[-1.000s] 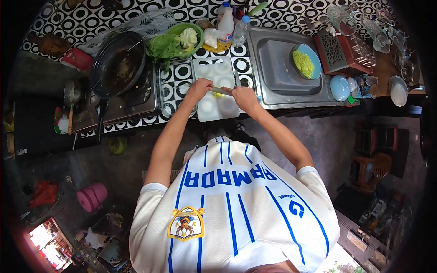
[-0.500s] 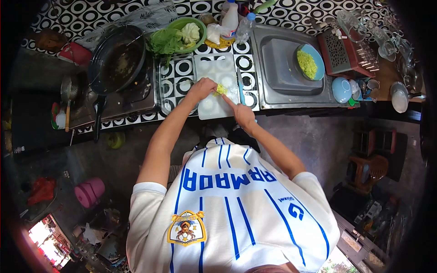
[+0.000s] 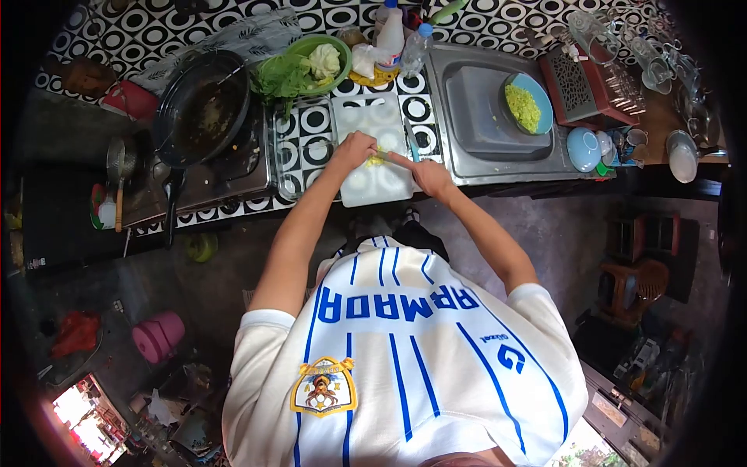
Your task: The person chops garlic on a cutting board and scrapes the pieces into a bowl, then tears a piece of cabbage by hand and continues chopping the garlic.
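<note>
A translucent cutting board [image 3: 373, 187] lies on the patterned counter, with small yellow-green chopped pieces [image 3: 375, 161] near its middle. My left hand [image 3: 357, 149] is closed at the left of these pieces; what its fingers hold is hidden. From the right my right hand [image 3: 428, 176] reaches in, fingers curled and one pointing toward the left fingertips, around a thin thing too small to name. A blue-handled knife [image 3: 412, 145] lies along the board's right edge. In the sink area, a blue bowl [image 3: 547, 117] holds more chopped yellow-green pieces [image 3: 522, 107].
A green basin [image 3: 342, 50] of leafy greens and cauliflower stands behind the board, beside bottles [image 3: 418, 50]. At left, a black wok [image 3: 202, 109] sits on the stove, its handle over the front edge. A red-framed rack [image 3: 576, 89] and glassware stand at right.
My right hand has shifted slightly right and upward, and its forearm has swung right. My left hand has moved slightly right. The whole view has shifted slightly.
</note>
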{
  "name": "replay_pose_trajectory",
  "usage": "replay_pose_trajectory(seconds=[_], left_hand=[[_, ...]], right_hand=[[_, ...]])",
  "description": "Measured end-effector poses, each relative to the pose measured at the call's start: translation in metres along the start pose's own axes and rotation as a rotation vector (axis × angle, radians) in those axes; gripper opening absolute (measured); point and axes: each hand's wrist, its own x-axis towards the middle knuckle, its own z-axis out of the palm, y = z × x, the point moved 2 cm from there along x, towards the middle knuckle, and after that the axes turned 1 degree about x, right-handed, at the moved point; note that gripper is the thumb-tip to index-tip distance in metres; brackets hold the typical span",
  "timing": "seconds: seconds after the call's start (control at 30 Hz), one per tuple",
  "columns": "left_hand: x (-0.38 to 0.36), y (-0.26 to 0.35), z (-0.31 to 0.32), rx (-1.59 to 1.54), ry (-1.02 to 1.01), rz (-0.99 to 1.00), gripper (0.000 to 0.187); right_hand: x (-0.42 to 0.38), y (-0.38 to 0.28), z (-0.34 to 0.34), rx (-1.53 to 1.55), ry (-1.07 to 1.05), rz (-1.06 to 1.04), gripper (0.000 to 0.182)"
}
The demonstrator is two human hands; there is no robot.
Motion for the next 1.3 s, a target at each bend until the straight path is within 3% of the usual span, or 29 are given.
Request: replay_pose_trajectory(seconds=[0.17, 0.3, 0.4, 0.43, 0.57, 0.77, 0.87, 0.97, 1.2, 1.23, 1.3], left_hand=[[-0.005, -0.002, -0.018, -0.056, 0.033, 0.046, 0.014], [-0.025, 0.004, -0.015, -0.083, 0.106, -0.059, 0.014], [-0.02, -0.002, 0.002, -0.064, 0.169, -0.072, 0.016], [-0.018, 0.0, 0.008, -0.05, 0.183, -0.063, 0.016], [-0.016, -0.001, 0.013, -0.026, 0.165, -0.124, 0.016], [-0.024, -0.002, -0.012, -0.085, 0.122, -0.082, 0.017], [-0.024, 0.006, -0.008, -0.06, 0.18, -0.193, 0.017], [-0.014, 0.01, 0.01, -0.003, 0.182, -0.228, 0.017], [-0.015, 0.008, 0.002, -0.01, 0.173, -0.293, 0.018], [-0.016, 0.008, 0.001, -0.01, 0.167, -0.279, 0.018], [-0.021, 0.005, -0.002, -0.007, 0.16, -0.259, 0.018]], right_hand=[[0.009, -0.011, -0.026, -0.183, 0.031, -0.063, 0.078], [0.035, -0.005, -0.032, -0.3, 0.137, -0.185, 0.071], [0.033, 0.015, -0.027, -0.243, 0.148, -0.19, 0.08], [0.028, 0.023, -0.019, -0.151, 0.002, -0.148, 0.082], [0.026, 0.017, -0.018, -0.1, -0.065, -0.081, 0.085], [0.059, 0.003, -0.037, -0.334, 0.096, -0.216, 0.071], [0.072, 0.016, -0.042, -0.294, 0.105, -0.26, 0.066], [0.063, 0.045, -0.025, -0.146, -0.016, -0.238, 0.07], [0.074, 0.02, -0.055, -0.376, -0.071, -0.221, 0.075], [0.078, 0.02, -0.055, -0.333, 0.032, -0.319, 0.069], [0.079, 0.007, -0.051, -0.402, 0.029, -0.303, 0.065]])
